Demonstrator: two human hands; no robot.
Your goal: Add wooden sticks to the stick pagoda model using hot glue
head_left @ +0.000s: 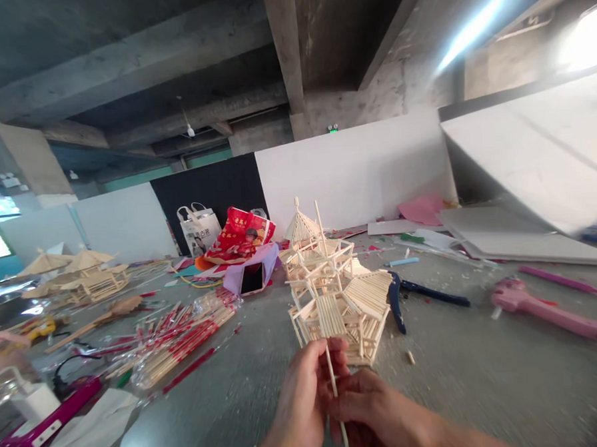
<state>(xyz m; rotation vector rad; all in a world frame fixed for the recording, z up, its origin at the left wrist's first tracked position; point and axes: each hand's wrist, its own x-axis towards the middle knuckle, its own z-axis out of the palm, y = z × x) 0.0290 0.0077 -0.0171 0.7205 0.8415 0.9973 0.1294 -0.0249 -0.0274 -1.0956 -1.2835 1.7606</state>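
A thin wooden stick (331, 368) runs lengthwise between my two hands, low in the middle of the view. My left hand (307, 390) curls around its far part, thumb along the stick. Closer to me, my right hand (368, 406) pinches the same stick between thumb and fingers. Just beyond my fingertips stands a tiered pavilion model (333, 308) built of similar sticks, with slatted roof panels and a pointed top. Blue-handled pliers (432, 292) lie against its right side. A short stick offcut (410, 357) rests on the table to the right.
A pink glue gun (548, 310) and a purple pen (564, 280) lie at right. Bundled sticks in plastic (185, 343) spread at left, near a magenta power strip (51, 420). Behind are a phone (252, 278), a red bag (239, 236) and white boards (534, 238).
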